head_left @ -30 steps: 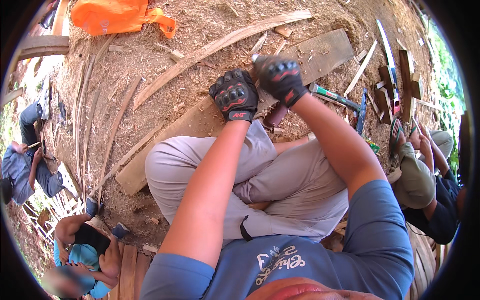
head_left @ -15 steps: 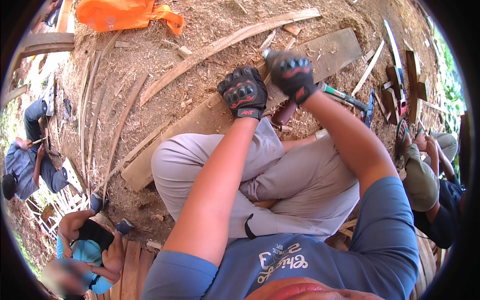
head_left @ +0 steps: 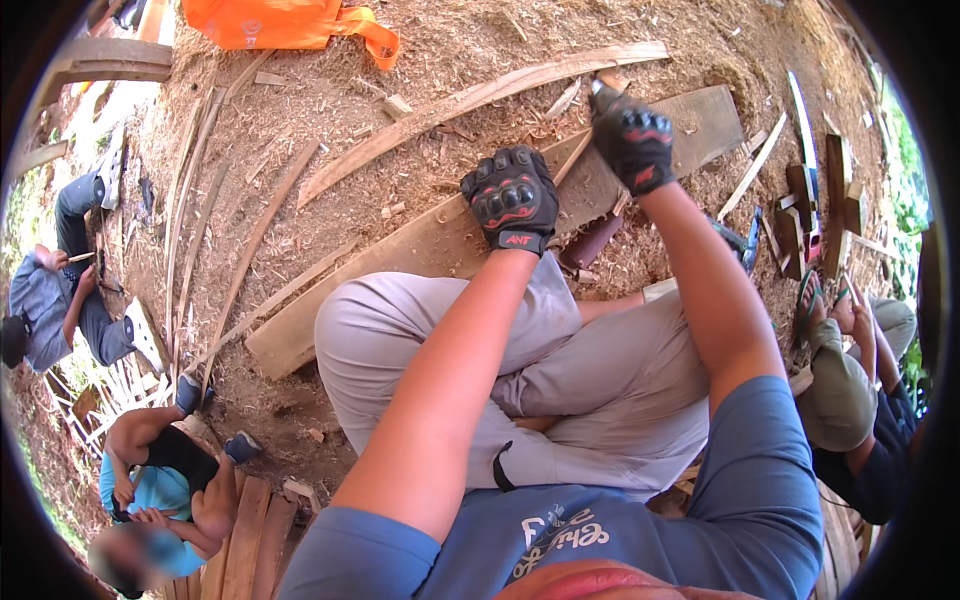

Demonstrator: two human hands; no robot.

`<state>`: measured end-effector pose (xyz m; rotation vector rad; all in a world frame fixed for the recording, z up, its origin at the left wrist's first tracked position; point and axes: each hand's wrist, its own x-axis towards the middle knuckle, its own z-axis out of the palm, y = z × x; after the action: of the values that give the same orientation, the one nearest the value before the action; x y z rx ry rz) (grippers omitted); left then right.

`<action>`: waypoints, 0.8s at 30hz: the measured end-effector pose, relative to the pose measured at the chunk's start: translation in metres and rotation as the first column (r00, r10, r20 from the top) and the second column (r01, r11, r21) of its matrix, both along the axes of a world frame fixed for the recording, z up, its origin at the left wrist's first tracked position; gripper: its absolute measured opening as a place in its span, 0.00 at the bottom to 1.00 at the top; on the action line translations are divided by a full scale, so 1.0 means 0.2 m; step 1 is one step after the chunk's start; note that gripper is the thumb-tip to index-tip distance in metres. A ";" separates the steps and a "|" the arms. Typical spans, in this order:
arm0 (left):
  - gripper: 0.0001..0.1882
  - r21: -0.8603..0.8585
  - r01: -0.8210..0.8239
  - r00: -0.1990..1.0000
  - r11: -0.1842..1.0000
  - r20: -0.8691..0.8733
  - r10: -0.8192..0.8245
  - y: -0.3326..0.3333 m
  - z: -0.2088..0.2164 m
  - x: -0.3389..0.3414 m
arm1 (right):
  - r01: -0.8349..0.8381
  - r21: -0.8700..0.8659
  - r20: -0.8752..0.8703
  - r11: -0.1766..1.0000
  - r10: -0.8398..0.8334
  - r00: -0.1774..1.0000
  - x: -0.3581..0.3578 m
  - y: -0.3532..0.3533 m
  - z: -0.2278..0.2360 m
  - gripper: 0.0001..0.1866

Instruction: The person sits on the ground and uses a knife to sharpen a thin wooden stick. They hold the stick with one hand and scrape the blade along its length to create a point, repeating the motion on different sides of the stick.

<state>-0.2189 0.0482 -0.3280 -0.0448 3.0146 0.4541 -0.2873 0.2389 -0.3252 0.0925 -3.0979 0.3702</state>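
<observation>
Both my hands wear black gloves with red trim, above a long flat plank (head_left: pixel 350 305) lying slantwise before my crossed legs. My left hand (head_left: pixel 512 198) is closed, knuckles up, over a thin wood strip (head_left: pixel 572 157) that shows between my hands. Farther right, my right hand (head_left: pixel 632 145) is a fist around something with a pale grey end, most of it hidden by the glove. A brown sheath-like piece (head_left: pixel 592 243) lies between my right forearm and left hand. Beyond my hands is a curved wood strip (head_left: pixel 480 97).
An orange bag (head_left: pixel 265 22) lies far left. Long curved strips (head_left: pixel 262 225) and shavings cover the ground. On the right are a long saw-like blade (head_left: pixel 803 130), wood blocks (head_left: pixel 838 185) and a blue-edged tool (head_left: pixel 751 240). People sit at left (head_left: pixel 160 480) and right (head_left: pixel 850 390).
My right fist has moved right and away from me along the plank, widening the gap from my left hand, which stays closed. My forearm now covers most of the green-handled tool. The view has shifted slightly.
</observation>
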 end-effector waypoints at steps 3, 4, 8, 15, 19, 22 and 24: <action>0.15 -0.008 0.008 0.999 1.000 -0.041 -0.008 -0.03 -0.01 0.02 | -0.074 0.107 -0.109 0.991 0.086 0.990 0.05 -0.05 -0.02 0.08; 0.14 -0.053 -0.009 0.993 0.999 -0.116 0.002 -0.04 -0.02 0.03 | -0.190 0.205 -0.135 0.960 0.220 0.966 0.15 -0.14 -0.02 0.07; 0.15 -0.002 0.007 0.996 1.000 -0.090 -0.008 -0.07 -0.02 0.01 | -0.185 0.072 -0.107 0.980 0.192 0.975 0.15 -0.19 0.03 0.07; 0.16 -0.025 0.036 0.999 0.999 -0.034 -0.037 -0.05 -0.01 0.01 | -0.313 -0.120 -0.271 0.942 0.272 0.923 0.32 -0.31 -0.03 0.06; 0.17 -0.026 0.016 1.000 1.000 -0.014 -0.016 -0.04 0.01 0.01 | -0.026 0.073 0.004 0.997 0.025 1.000 0.06 -0.10 0.02 0.07; 0.17 -0.030 0.032 0.999 0.999 0.003 -0.032 0.01 0.02 0.02 | -0.053 0.070 -0.202 0.996 0.066 0.977 0.15 -0.05 -0.14 0.08; 0.17 -0.054 0.034 0.999 0.998 0.000 -0.034 -0.06 0.00 0.02 | -0.093 0.048 0.062 0.995 0.090 0.994 0.25 -0.28 0.04 0.09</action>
<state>-0.2158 0.0354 -0.3278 0.0029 3.0228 0.3702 -0.2368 0.1822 -0.3163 0.2288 -3.1703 0.3022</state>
